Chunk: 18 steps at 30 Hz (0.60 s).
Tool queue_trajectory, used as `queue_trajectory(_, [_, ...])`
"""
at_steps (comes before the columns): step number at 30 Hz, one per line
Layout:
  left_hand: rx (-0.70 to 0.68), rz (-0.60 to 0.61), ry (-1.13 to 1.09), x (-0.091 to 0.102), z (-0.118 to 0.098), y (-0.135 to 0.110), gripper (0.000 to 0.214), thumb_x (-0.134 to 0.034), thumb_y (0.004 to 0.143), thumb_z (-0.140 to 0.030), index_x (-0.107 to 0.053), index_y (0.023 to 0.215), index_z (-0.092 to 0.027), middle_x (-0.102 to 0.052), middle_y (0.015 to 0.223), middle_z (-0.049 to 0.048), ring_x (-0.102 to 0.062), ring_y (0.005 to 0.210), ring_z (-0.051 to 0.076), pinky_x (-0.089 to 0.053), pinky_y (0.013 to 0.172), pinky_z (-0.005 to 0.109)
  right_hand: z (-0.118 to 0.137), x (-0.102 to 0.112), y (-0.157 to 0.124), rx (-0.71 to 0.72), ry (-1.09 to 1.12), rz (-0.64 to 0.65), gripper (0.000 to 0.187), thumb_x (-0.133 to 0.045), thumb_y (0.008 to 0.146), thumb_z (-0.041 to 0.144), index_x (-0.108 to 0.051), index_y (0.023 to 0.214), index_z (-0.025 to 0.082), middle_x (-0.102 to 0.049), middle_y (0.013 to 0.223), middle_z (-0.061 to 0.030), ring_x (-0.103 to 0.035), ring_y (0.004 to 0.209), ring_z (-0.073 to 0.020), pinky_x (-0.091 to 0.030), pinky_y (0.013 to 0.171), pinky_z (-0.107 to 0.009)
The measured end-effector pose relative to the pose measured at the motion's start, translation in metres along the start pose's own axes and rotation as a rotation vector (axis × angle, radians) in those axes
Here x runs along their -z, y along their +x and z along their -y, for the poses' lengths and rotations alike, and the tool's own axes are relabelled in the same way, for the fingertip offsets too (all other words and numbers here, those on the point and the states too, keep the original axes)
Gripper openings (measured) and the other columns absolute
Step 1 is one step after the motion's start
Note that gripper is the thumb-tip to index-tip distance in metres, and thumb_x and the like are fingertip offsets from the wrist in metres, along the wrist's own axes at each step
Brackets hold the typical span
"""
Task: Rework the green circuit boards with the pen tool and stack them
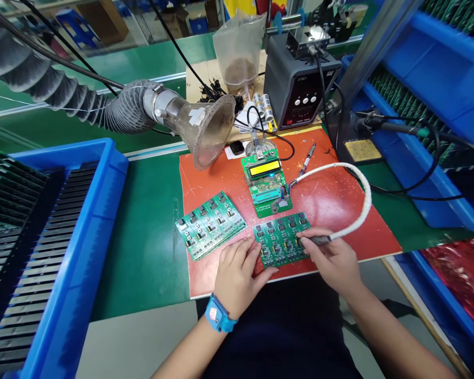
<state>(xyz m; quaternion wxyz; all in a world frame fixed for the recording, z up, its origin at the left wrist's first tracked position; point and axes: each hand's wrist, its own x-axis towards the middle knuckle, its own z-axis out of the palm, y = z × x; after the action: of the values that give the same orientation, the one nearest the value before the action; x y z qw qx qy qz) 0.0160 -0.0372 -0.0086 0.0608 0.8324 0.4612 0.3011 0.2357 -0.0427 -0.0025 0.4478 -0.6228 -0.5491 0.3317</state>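
Lying on the red mat (324, 197) on the desk (150, 221), a green circuit panel (282, 239) is steadied at its left edge by the left hand (239, 266), fingers extended, thumb apart. A probe (321, 239) is pinched in the fingers of the right hand (337, 260) at the panel's right side. Contact could be lost if the panel slid or the white cable (366, 202) tugged.

Glossy mat (324, 195) (lightly scratched)

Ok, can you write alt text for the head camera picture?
A person's right hand holds a white-corded probe at a green circuit board, while the left hand touches the board's left edge. Just beyond is a device with a yellow screen; a board stack lies left.
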Motion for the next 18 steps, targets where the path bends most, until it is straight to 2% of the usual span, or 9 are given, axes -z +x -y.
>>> queue_trajectory(5, [-0.002, -0.004, -0.010, -0.0001, 0.0000, 0.0002, 0.046, -0.071, 0.081, -0.043, -0.060, 0.114, -0.014, -0.068, 0.112, 0.0148, -0.064, 0.104, 0.029, -0.054, 0.085, 0.045, -0.0055, -0.0049, -0.0010, 0.002, -0.029, 0.059, 0.016, -0.059, 0.091, 0.035, -0.065, 0.095, 0.020, -0.070, 0.089, -0.0067, -0.067, 0.071, -0.0183, -0.055, 0.059, -0.027])
queue_trajectory(9, [-0.002, 0.002, -0.008, 0.0001, 0.0000, 0.0003, 0.045, -0.072, 0.081, -0.042, -0.061, 0.114, -0.013, -0.068, 0.112, 0.0152, -0.064, 0.104, 0.029, -0.054, 0.085, 0.045, -0.0063, -0.0049, -0.0005, -0.001, -0.035, 0.082, 0.016, -0.059, 0.091, 0.034, -0.065, 0.096, 0.020, -0.070, 0.090, -0.0062, -0.066, 0.066, -0.0170, -0.055, 0.060, -0.028])
queue_trajectory(18, [0.000, 0.009, -0.017, 0.0003, 0.0000, 0.0004, 0.044, -0.072, 0.081, -0.042, -0.061, 0.113, -0.013, -0.068, 0.112, 0.0151, -0.064, 0.103, 0.029, -0.054, 0.085, 0.045, -0.0046, -0.0054, 0.0001, 0.044, -0.056, 0.097, 0.014, -0.058, 0.092, 0.032, -0.064, 0.096, 0.020, -0.069, 0.092, -0.0059, -0.065, 0.065, -0.0159, -0.054, 0.060, -0.028])
